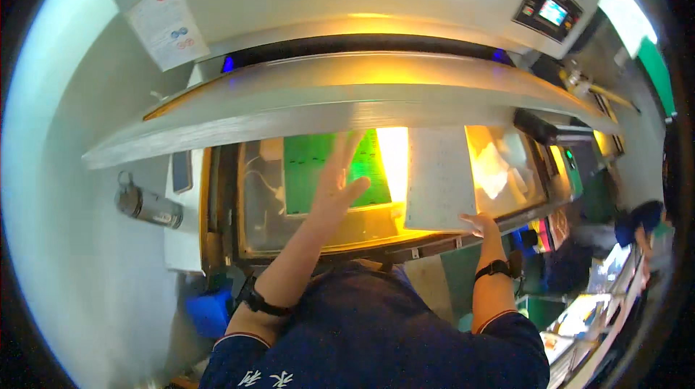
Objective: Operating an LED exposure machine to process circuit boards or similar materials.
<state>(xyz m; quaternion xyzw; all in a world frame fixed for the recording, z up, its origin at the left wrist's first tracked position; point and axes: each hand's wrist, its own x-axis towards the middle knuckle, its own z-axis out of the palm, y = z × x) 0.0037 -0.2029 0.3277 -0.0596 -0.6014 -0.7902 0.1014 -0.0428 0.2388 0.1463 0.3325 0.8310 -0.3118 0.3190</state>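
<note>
A flat green panel (pixel 300 179) with small dark marks lies on the glowing yellow glass bed of a light-exposure machine (pixel 347 240). My left hand (pixel 343 179) hovers over or rests on that panel, fingers stretched and apart, a little blurred; I cannot tell if it touches. To the right, a pale grey-white panel (pixel 440 179) covers part of the bright bed. At its lower right corner, my right hand (pixel 475 224) grips the edge with thumb and fingers. The far ends of both panels pass beneath the machine's raised lid.
The wide metal lid (pixel 362 110) slants over the bed. A control panel with a small screen (pixel 554 11) sits at upper right. On the left stand a grey bottle (pixel 148 204) and a phone-like dark slab (pixel 182 172). Another person (pixel 641 222) is at far right.
</note>
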